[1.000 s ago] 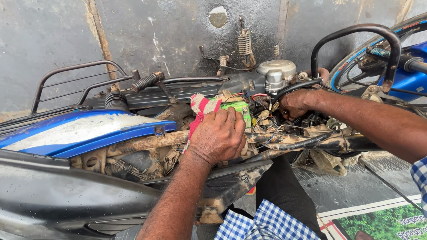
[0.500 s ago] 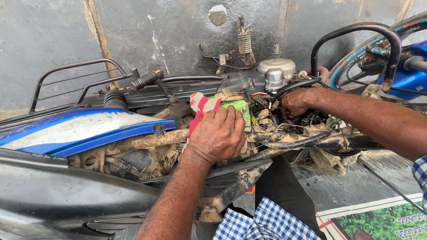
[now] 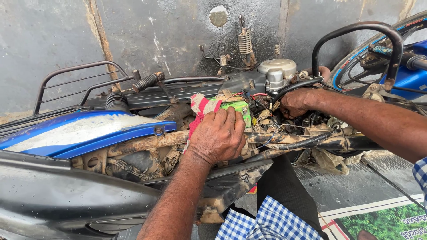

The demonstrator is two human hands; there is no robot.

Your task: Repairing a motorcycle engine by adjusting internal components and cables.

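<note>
Two hands were buried in the motorcycle frame (image 3: 147, 143): the left hand (image 3: 218, 138) was pressed flat on a green battery (image 3: 236, 107) lying lengthwise; the right hand (image 3: 296, 101) was curled around wires (image 3: 267, 116), its grip closed.

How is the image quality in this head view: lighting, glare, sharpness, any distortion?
Head view: even, soft daylight with no hard shadows; mild sheen on the blue panel and black bodywork, not blown out. Left hand on the green battery and right hand in the wiring are sharp, no motion blur. Slight wide-angle stretching at the edges.
</note>
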